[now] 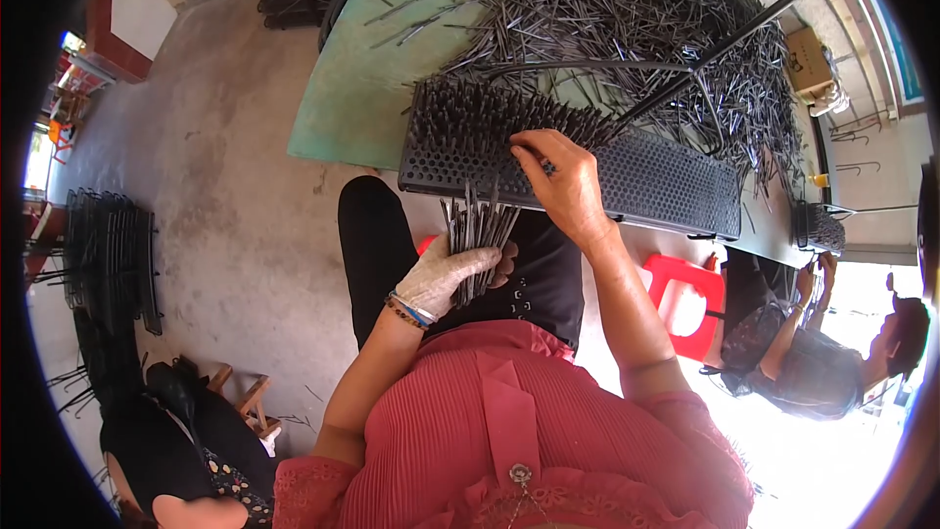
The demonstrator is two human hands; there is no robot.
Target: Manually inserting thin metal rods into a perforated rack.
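My left hand, in a pale work glove, is wrapped around a bundle of thin dark sticks above my lap, with their ends pointing up and away from me. A long black rack full of round holes lies at the table's near edge. Its left half bristles with upright dark sticks; the holes to the right show bare. My bare right hand hangs over the middle of the rack. Its thumb and forefinger pinch together beside the standing sticks; whatever is between them is too small to make out.
Loose dark sticks heap across the green table. A black metal frame rises over the rack. A red stool stands at right, near another person. Wire racks and a second person are at left.
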